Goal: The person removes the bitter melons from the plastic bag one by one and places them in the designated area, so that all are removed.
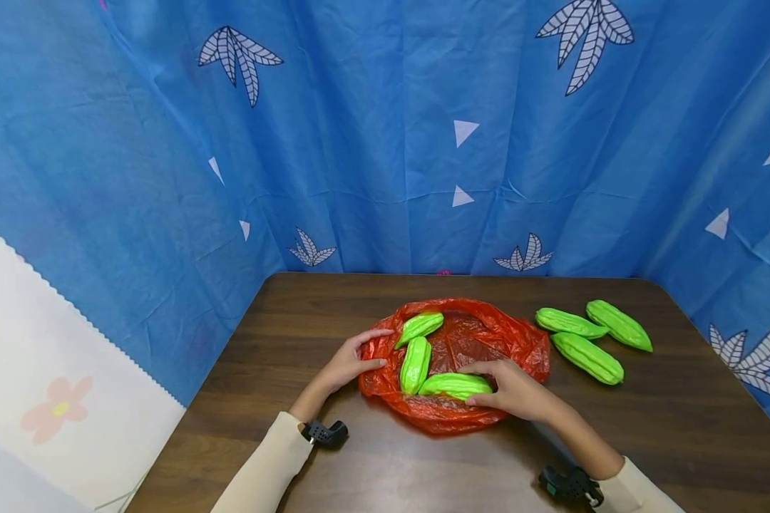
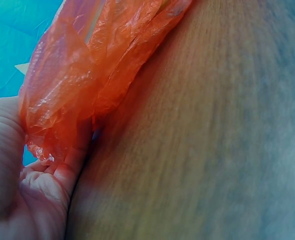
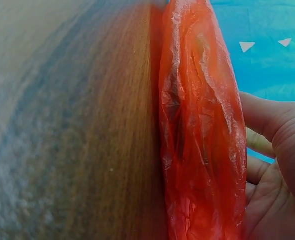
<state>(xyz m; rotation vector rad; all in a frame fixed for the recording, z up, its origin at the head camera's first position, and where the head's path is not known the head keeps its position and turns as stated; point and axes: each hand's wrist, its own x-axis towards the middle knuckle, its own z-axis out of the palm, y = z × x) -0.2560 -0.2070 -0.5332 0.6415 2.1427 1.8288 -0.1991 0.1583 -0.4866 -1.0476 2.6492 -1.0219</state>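
Observation:
A red plastic bag [image 1: 445,425] lies spread on the table with its mouth facing up. Three bright green, ridged bitter melons rest inside: an upper one [image 1: 421,327], a middle one [image 1: 415,365] and a lower one [image 1: 452,385]. My left hand [image 1: 348,362] holds the bag's left rim, the plastic [image 2: 62,90] passing between thumb and fingers in the left wrist view. Reaching over the right rim, my right hand [image 1: 516,388] has its thumb and fingers around the right end of the lower bitter melon. The bag hides the fingertips in the right wrist view.
Three more bitter melons lie close together right of the bag: one nearest the bag [image 1: 567,323], one farther right [image 1: 619,325] and one in front [image 1: 588,358]. The wooden table [image 1: 295,320] ends at a blue curtain [image 1: 372,142] behind.

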